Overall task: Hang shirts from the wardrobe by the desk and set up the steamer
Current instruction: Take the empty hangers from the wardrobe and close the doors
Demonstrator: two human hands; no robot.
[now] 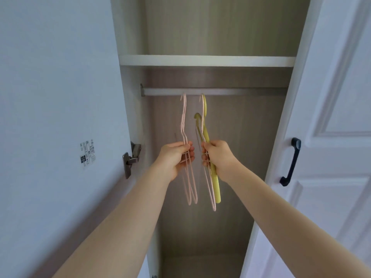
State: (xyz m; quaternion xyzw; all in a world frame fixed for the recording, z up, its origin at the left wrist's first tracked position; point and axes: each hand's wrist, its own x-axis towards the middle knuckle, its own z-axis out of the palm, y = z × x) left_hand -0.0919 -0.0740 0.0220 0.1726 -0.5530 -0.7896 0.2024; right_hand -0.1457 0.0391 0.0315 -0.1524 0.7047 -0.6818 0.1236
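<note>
Pink wire hangers [184, 125] gripped by left hand [176, 157], yellow and pink hangers [205, 135] gripped by right hand [217, 157]

Roughly three pink wire hangers [183, 125], two yellow hangers [204, 125], two hands [176, 157].

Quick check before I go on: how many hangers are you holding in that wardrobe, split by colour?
Pink wire hangers, left hand: 2
Pink wire hangers, right hand: 1
Yellow-green plastic hangers, right hand: 2
Total: 5 hangers, counted as best the overlap allows. None carries a shirt.
</note>
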